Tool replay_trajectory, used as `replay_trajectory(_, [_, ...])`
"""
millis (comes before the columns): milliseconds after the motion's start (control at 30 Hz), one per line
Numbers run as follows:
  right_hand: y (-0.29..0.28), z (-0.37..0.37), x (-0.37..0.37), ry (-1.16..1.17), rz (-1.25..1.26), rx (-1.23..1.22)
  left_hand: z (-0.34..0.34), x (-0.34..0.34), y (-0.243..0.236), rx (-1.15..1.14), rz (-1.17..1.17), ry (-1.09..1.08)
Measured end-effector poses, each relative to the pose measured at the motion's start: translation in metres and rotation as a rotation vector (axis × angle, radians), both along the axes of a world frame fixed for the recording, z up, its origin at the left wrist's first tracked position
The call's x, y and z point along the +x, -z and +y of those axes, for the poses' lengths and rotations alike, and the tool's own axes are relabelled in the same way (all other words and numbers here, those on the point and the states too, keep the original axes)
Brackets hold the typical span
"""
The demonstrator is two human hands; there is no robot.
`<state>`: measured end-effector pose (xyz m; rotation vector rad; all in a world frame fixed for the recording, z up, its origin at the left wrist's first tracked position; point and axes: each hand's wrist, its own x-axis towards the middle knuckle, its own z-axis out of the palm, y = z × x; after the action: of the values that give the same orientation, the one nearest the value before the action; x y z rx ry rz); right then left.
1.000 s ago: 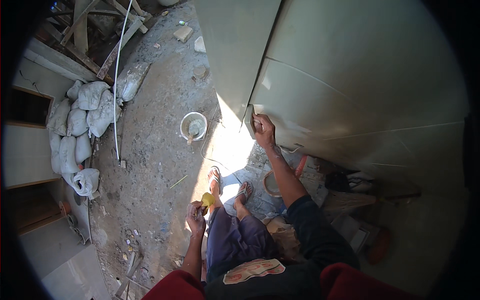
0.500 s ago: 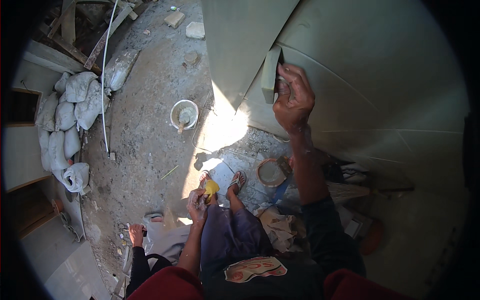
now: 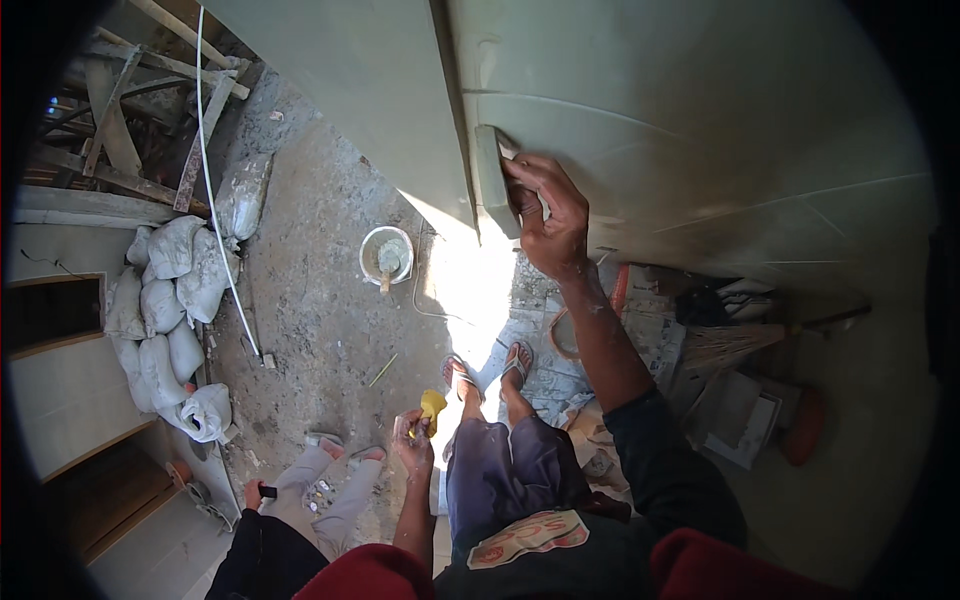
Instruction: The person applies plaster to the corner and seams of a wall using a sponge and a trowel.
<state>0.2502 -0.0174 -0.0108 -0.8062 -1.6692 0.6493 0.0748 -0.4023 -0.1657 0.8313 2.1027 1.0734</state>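
Note:
My right hand point(image 3: 548, 215) grips a pale grey-green flat block point(image 3: 493, 180), held along the vertical edge of the large tiled wall panel point(image 3: 680, 90), beside a narrower smooth panel point(image 3: 350, 80). Its fingers curl over the block's side. Lower down, near my legs, my left hand point(image 3: 413, 440) holds a small yellow object point(image 3: 432, 405), too indistinct to name surely. A white bucket point(image 3: 372, 255) with grey material and a handled tool in it stands on the dusty ground ahead of my sandalled feet.
White sacks point(image 3: 160, 305) are piled at the left under wooden framing point(image 3: 120, 130), beside a white pipe point(image 3: 215, 200). Another person point(image 3: 250, 550) holds a dark object at lower left. A broom point(image 3: 730, 345), cardboard and scattered materials lie low at the right. Bright sunlight crosses the ground.
My view has shifted, and my right hand with the block has stayed along the panel edge, moving slightly. The other person has come in at lower left, with legs and sandals now showing.

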Motion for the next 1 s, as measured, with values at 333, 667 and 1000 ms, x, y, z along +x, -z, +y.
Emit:
replay_trajectory(333, [0.018, -0.006, 0.009, -0.019, -0.024, -0.048, 0.021, 0.021, 0.000, 0.008, -0.009, 0.024])
replay_trajectory(667, [0.071, 0.001, 0.012, -0.050, -0.272, -0.158, 0.024, 0.035, -0.004, 0.041, -0.019, 0.013])
replay_trajectory(1000, [-0.024, 0.003, -0.002, -0.164, 0.089, -0.604, 0.029, 0.031, -0.004, 0.071, -0.034, -0.011])
